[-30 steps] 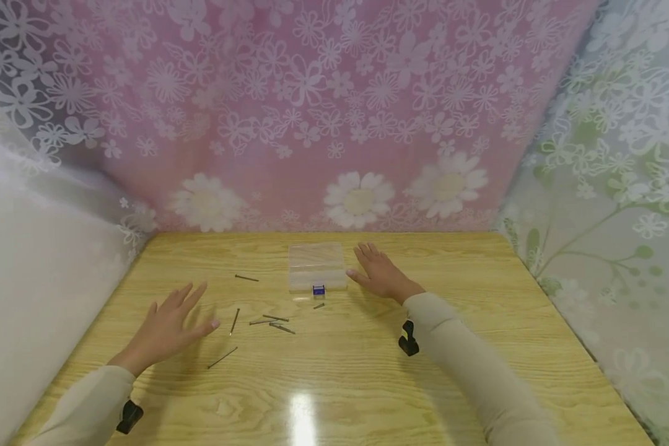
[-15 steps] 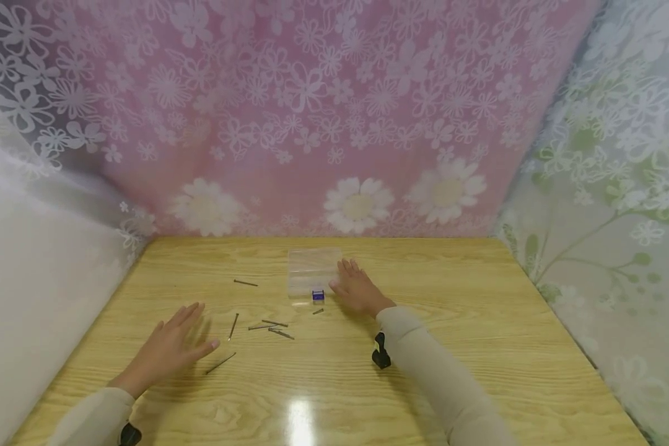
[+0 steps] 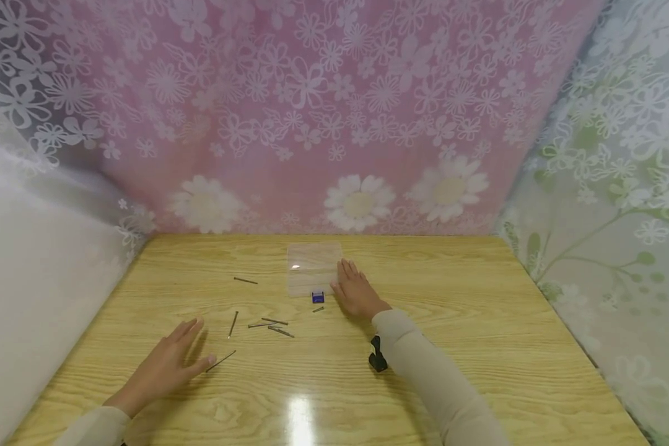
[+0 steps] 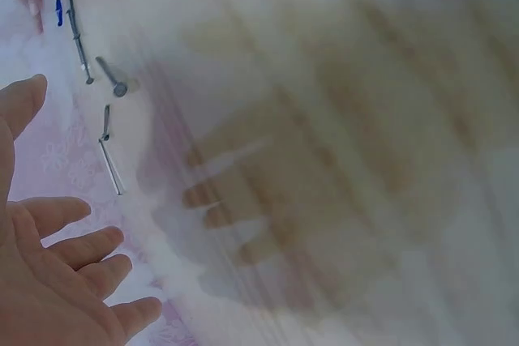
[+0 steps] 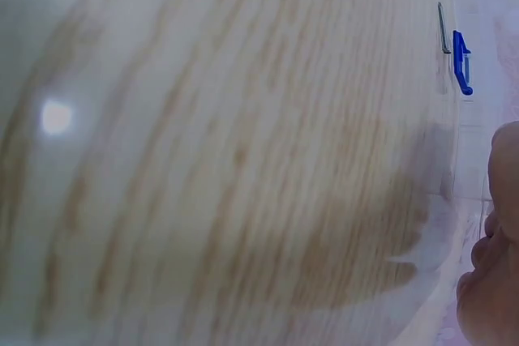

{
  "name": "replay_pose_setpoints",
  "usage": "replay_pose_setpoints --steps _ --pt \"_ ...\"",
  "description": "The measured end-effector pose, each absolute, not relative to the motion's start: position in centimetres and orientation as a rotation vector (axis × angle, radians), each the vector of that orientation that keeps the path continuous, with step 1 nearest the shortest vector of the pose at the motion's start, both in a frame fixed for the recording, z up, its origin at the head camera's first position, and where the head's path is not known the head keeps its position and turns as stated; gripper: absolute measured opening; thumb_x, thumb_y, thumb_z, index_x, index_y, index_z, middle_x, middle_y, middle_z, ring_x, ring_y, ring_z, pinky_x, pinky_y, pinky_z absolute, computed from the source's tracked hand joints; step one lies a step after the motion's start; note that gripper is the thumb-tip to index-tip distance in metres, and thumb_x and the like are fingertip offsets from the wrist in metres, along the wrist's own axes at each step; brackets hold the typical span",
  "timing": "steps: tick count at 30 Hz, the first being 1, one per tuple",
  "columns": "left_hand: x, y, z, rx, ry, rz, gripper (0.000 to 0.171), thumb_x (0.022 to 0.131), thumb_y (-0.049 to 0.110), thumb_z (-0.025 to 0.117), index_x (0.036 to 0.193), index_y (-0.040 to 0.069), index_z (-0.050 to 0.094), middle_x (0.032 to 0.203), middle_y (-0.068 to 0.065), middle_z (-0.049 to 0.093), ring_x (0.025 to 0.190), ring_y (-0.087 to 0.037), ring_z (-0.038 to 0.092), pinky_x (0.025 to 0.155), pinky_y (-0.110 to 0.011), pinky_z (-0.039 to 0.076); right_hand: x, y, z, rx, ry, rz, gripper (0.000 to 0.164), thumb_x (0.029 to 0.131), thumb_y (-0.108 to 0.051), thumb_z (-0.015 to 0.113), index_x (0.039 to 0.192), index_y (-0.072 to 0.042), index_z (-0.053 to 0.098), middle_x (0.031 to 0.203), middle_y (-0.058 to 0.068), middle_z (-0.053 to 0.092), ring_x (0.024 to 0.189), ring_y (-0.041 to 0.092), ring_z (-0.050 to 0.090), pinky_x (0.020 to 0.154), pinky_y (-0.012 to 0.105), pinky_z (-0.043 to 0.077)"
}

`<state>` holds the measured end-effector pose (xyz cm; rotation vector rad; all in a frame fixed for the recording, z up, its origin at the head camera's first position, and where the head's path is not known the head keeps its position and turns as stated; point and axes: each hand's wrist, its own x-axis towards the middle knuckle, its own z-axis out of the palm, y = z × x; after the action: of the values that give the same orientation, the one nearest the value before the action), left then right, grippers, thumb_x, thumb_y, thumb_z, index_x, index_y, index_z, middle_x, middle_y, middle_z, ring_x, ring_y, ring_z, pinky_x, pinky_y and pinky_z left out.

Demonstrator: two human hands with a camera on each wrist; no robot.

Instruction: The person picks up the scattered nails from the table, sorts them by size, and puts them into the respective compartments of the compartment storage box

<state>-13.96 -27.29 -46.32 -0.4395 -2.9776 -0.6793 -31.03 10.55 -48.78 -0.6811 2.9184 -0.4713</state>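
A clear plastic box [image 3: 306, 254] with a blue latch [image 3: 318, 298] lies toward the back of the table. My right hand [image 3: 358, 294] is at its right side, fingers extended along the edge; in the right wrist view that hand [image 5: 493, 273] shows only partly, at the right border. My left hand [image 3: 164, 368] is spread over the table at the left, holding nothing, palm and fingers visible in the left wrist view. Its thumb overlaps a thin nail [image 3: 222, 360] in the head view. A short nail [image 3: 318, 309] lies just in front of the latch.
Several more nails are scattered between my left hand and the box: one upright in the view [image 3: 233, 324], a small crossed group with a front nail [image 3: 281, 332], and one farther back [image 3: 246, 280]. Floral curtains [image 3: 357, 124] border the wooden table [image 3: 424, 266].
My right hand has moved left to the box's right side. The left hand has drawn slightly back toward me. A bright glint now shows on the box lid; the nails lie as before.
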Motion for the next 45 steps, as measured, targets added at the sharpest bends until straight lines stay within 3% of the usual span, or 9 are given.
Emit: replay_pose_setpoints --steps 13,23,27,29,34,39,45 --pt "-12.5 -26.8 -47.1 -0.413 -3.012 -0.704 0.074 0.089 0.047 0.064 0.138 -0.006 0.045 0.14 -0.028 0.043 0.131 -0.052 0.032 0.094 -0.07 0.033 -30.8 10.2 -49.0 -0.647 2.97 -0.309 0.063 0.106 -0.04 0.021 0.153 -0.001 0.004 0.16 0.016 0.002 0.147 0.029 0.0 0.118 0.047 0.008" --pt "-11.7 -26.2 -47.8 -0.328 -3.014 -0.773 0.068 0.086 0.042 0.07 0.131 -0.006 0.053 0.139 -0.022 0.047 0.125 -0.047 0.044 0.094 -0.062 0.04 -30.5 10.0 -48.6 -0.63 2.963 -0.289 0.064 0.106 -0.039 0.021 0.153 0.0 0.003 0.16 0.016 0.001 0.147 0.029 0.0 0.118 0.045 0.008" --pt "-11.5 -25.8 -48.2 -0.311 -2.963 -0.758 0.055 0.082 0.031 0.076 0.121 -0.004 0.062 0.126 -0.016 0.055 0.115 -0.037 0.052 0.089 -0.052 0.047 -30.6 10.0 -48.7 -0.63 2.956 -0.299 0.063 0.106 -0.039 0.021 0.153 0.0 0.003 0.16 0.016 0.001 0.147 0.029 0.0 0.118 0.045 0.009" --pt "-11.5 -25.7 -48.4 -0.315 -2.923 -0.747 0.048 0.079 0.026 0.079 0.115 -0.003 0.067 0.116 -0.01 0.058 0.105 -0.027 0.055 0.082 -0.041 0.051 -30.6 10.1 -48.7 -0.632 2.96 -0.296 0.063 0.106 -0.039 0.021 0.153 0.0 0.003 0.16 0.016 0.002 0.147 0.029 0.001 0.118 0.045 0.009" --pt "-11.6 -25.3 -48.7 -0.245 -2.877 -0.791 0.029 0.076 0.02 0.081 0.1 0.007 0.074 0.094 0.004 0.06 0.081 -0.009 0.055 0.065 -0.022 0.048 -30.5 10.1 -48.6 -0.651 2.977 -0.323 0.063 0.106 -0.038 0.023 0.152 0.001 0.006 0.159 0.017 0.004 0.147 0.03 0.003 0.118 0.046 0.011" --pt "-11.6 -25.0 -48.5 -0.131 -2.895 -0.875 0.013 0.077 0.013 0.079 0.089 0.012 0.075 0.085 0.005 0.062 0.074 -0.005 0.058 0.065 -0.019 0.05 -30.5 10.2 -48.7 -0.648 2.971 -0.324 0.063 0.106 -0.038 0.022 0.152 0.001 0.005 0.159 0.017 0.003 0.147 0.029 0.002 0.118 0.045 0.01" --pt "-11.7 -25.0 -48.3 -0.084 -2.882 -0.868 0.007 0.077 0.008 0.078 0.081 0.014 0.075 0.08 0.005 0.067 0.071 -0.008 0.062 0.063 -0.019 0.051 -30.5 10.3 -48.7 -0.652 2.969 -0.335 0.063 0.106 -0.038 0.022 0.152 0.002 0.006 0.159 0.017 0.003 0.147 0.03 0.002 0.118 0.045 0.009"
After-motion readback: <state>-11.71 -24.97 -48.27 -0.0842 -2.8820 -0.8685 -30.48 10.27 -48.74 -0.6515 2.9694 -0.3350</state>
